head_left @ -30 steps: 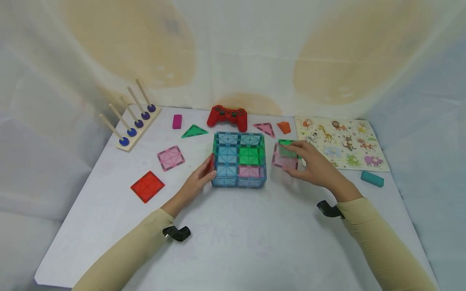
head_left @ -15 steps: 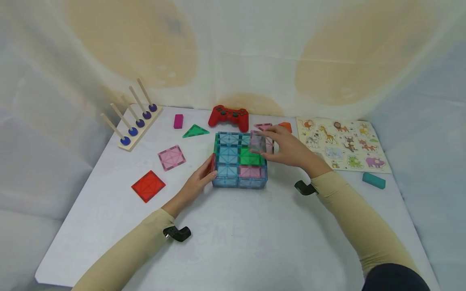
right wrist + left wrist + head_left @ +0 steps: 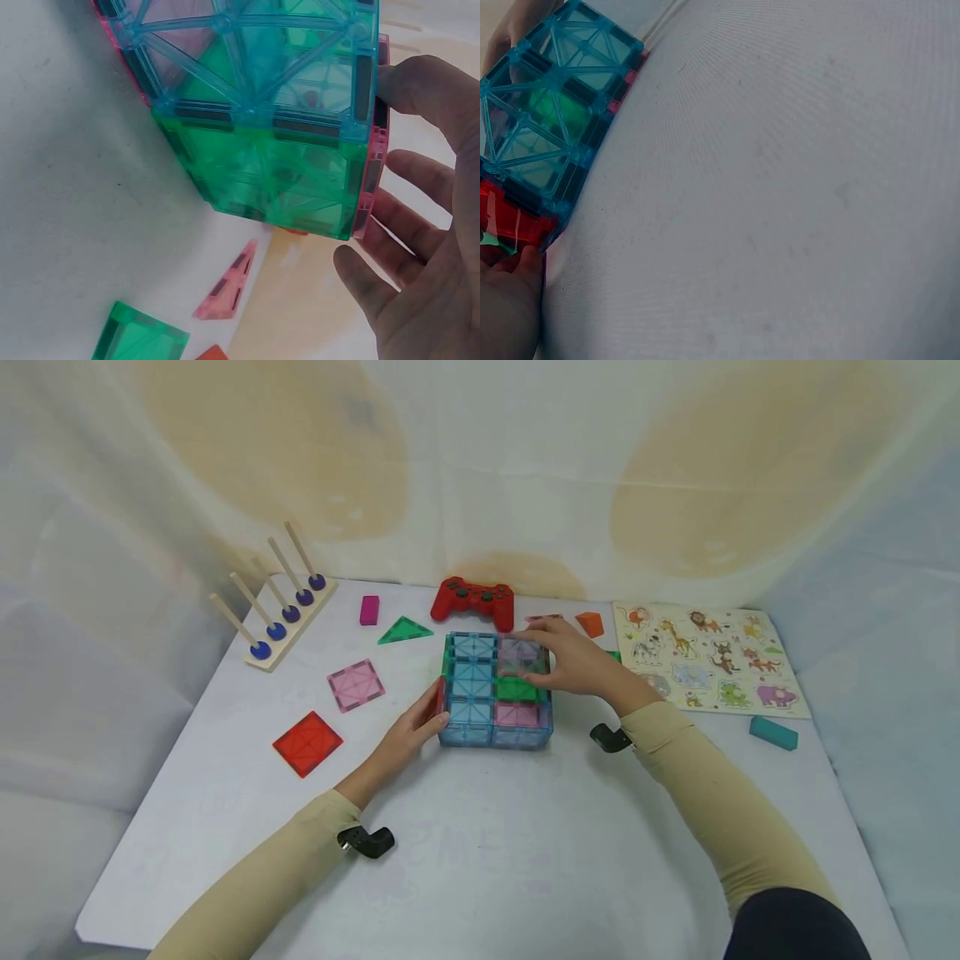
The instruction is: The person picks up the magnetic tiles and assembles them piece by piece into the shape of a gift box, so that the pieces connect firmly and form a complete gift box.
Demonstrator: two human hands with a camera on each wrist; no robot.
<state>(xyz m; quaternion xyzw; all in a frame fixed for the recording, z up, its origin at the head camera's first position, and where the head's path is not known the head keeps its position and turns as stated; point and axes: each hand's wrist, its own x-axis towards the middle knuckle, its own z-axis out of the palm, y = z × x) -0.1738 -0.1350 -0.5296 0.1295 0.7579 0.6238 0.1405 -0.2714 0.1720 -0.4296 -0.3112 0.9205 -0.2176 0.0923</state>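
Tile box [image 3: 495, 693], long axis front-to-back

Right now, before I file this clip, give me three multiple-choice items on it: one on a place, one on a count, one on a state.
1. Where does the red game controller lie?
A. just behind the tile box
B. on the animal puzzle
C. at the table's near edge

2. How many pegs stand on the wooden peg board?
A. two
B. four
C. six

3. What is the right hand doing?
A. resting flat on bare table
B. setting a pink tile onto the tile box
C. lifting the teal block

Answers:
1. A: the controller sits past the far side of the tile box.
2. B: four sticks rise from the board, each with a blue disc at its foot.
3. B: its fingers lie on the pink tile at the box's far right corner, while the left hand steadies the box's left side.
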